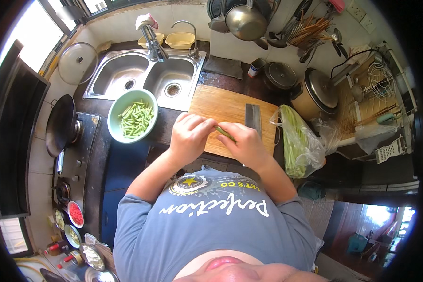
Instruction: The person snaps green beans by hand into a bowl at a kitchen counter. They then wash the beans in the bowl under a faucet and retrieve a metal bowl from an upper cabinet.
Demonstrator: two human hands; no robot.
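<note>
Between my two hands is a green bean (225, 134), held above the front part of a wooden cutting board (215, 102). My left hand (192, 137) pinches its left end with thumb and fingertips. The other end sits between the thumb and fingers of my right hand (245, 142). A cleaver (253, 118) lies on the board just behind my right hand, its handle hidden. Left of my left hand, a pale green bowl (111, 118) holds many short pieces of green bean (136, 118). To the right of the board, a clear plastic bag (312, 155) contains long green beans (292, 141).
A double steel sink (148, 75) with a faucet (153, 42) lies behind the bowl. At left are a gas stove (83, 141) and a wok (60, 125). A rice cooker (310, 98) and a lidded pot (280, 75) stand at the back right. Pans (248, 23) hang above.
</note>
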